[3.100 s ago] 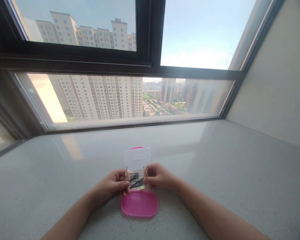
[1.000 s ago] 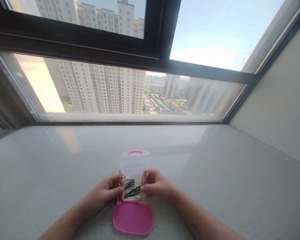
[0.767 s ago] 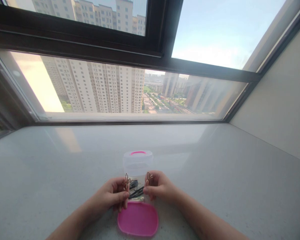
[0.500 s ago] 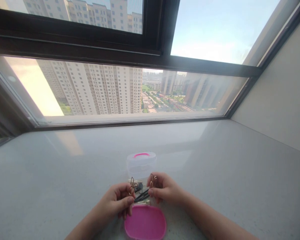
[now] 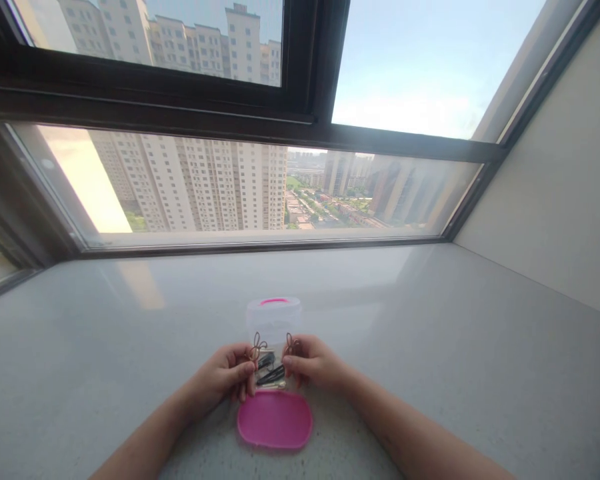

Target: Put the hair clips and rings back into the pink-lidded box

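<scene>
My left hand (image 5: 225,377) pinches a rose-gold hair clip (image 5: 255,348) upright between thumb and fingers. In the same way, my right hand (image 5: 313,363) pinches a second rose-gold hair clip (image 5: 293,344). Between my hands lie several black hair clips (image 5: 269,371) on the sill. Just behind them stands a clear plastic box (image 5: 273,319) with a pink handle. Its pink lid (image 5: 275,419) rests flat in front of my hands.
All of this is on a grey stone window sill (image 5: 430,333). A dark-framed window (image 5: 300,133) runs along the back, and a beige wall (image 5: 555,200) closes the right side.
Both hands have kept their pinch on the two rose-gold clips and drawn them slightly closer together. My view has shifted a little, so the lid and box sit differently in frame.
</scene>
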{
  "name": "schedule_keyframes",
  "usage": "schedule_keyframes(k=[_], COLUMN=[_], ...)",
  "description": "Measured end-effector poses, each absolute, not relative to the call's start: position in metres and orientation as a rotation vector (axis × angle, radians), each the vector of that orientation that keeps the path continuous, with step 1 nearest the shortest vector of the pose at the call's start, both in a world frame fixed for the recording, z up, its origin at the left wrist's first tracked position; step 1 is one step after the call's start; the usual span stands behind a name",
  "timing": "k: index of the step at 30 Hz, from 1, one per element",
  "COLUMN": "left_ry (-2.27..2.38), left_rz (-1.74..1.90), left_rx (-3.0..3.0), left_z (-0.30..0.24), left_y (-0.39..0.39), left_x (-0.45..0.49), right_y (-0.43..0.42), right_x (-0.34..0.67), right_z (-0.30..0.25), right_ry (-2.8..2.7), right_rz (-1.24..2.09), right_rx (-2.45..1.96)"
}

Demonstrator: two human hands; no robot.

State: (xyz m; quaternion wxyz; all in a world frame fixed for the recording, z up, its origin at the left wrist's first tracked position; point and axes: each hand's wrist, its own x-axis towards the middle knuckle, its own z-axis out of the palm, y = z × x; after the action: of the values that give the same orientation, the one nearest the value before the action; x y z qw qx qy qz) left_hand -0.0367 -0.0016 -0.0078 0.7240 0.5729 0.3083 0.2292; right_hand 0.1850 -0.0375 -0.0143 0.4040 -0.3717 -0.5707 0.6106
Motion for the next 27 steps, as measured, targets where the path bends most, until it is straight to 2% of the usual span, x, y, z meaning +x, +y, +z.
schedule_keyframes(k=[14,27], left_ry=[0.717,0.76], left_rz=[0.513,0.568], left_rx=[1.275,1.339], left_z=[-0.0023,-0.0029], left_y=[0.001,0.0021], left_x=[-0.0394,-0.0386], right_y=[-0.0381,-0.0336], right_x=[0.1856,0.1855], right_z=[-0.0186,-0.0188], right_ry=[-1.44,-1.529], right_rz=[1.484,1.297], right_rx=[-0.953,-1.01])
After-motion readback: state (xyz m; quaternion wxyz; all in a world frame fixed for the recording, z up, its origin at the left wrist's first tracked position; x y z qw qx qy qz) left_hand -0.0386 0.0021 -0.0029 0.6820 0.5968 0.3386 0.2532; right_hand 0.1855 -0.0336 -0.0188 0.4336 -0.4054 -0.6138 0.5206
